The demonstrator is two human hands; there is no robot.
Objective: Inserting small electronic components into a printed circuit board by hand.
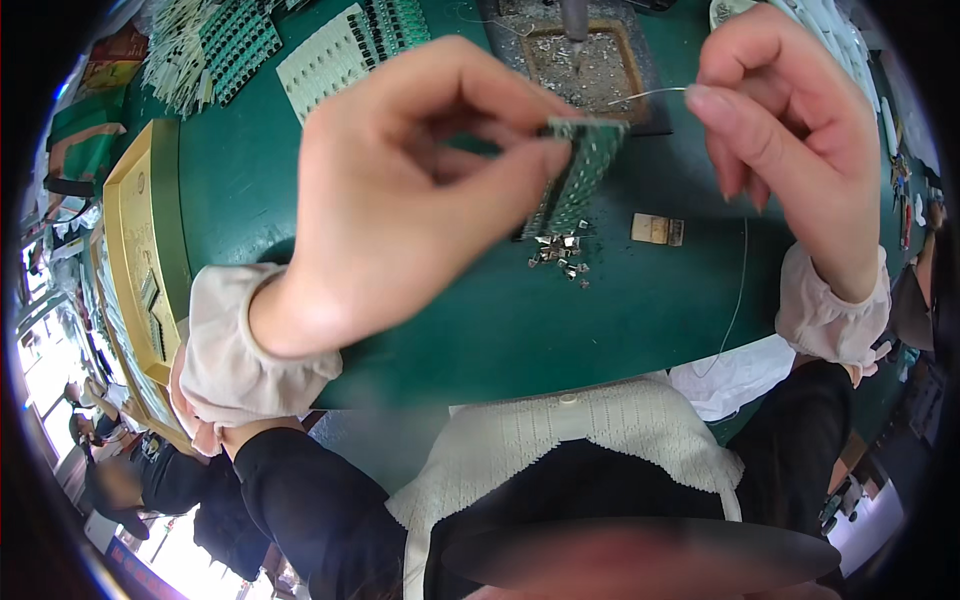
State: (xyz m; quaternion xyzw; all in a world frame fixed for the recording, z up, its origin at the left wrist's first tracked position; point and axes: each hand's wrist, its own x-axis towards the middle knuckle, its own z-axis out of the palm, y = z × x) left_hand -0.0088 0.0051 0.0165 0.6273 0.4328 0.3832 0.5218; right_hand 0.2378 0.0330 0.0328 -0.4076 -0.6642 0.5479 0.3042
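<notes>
Between thumb and fingers, my left hand (390, 200) pinches a green circuit board panel (588, 175) by its edge, holding it tilted above the table. My right hand (795, 140) is closed on a thin solder wire (655, 94), whose free end points left toward the board. More of the wire trails below that hand to the table's near edge. Beyond the board, a soldering iron (574, 22) points down over a brown-rimmed tray (636, 70) littered with solder bits. Small shiny metal pieces (562, 256) lie heaped below the board. A small tan block (650, 229) sits to their right.
On the green table (450, 340), a pale sheet with rows of parts (318, 65), more green boards (240, 48) and a bundle of white leads (178, 60) lie far left. A yellow box (182, 200) stands at left. White plastic (735, 378) hangs by the near edge.
</notes>
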